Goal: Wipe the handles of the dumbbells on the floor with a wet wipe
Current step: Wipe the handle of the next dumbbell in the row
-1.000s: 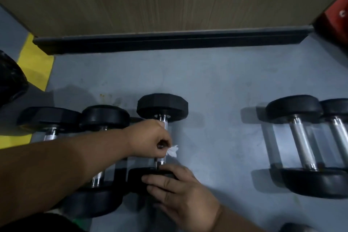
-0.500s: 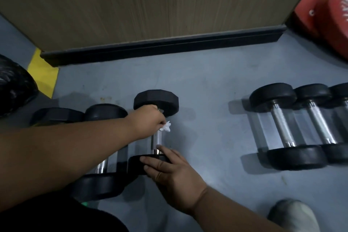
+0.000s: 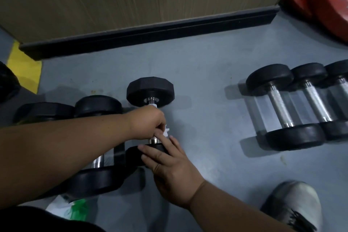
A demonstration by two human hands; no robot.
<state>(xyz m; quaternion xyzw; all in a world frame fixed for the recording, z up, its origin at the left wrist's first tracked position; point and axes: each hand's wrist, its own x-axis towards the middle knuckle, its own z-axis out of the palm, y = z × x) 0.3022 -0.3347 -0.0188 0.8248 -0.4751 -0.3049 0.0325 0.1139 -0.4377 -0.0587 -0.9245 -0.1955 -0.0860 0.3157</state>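
A small black dumbbell [image 3: 150, 90] with a chrome handle lies on the grey floor at centre. My left hand [image 3: 148, 123] is wrapped round the handle's lower part with a white wet wipe [image 3: 166, 131] pinched in its fingers; a corner of the wipe sticks out to the right. My right hand [image 3: 169, 164] rests with straight fingers on the dumbbell's near black head [image 3: 134, 154]. Two larger dumbbells [image 3: 98, 106] lie just left of it, partly hidden under my left forearm.
Three more dumbbells [image 3: 280, 107] lie in a row at the right. Red weight plates [image 3: 327, 0] lean at the top right beside a wooden panel with a black base [image 3: 150, 32]. My shoe [image 3: 295, 205] is at the bottom right. A white and green packet [image 3: 71, 207] lies bottom left.
My left hand has slid down the handle from the far head toward the near one with the wipe. The view has shifted, showing more of the right dumbbells and red plates.
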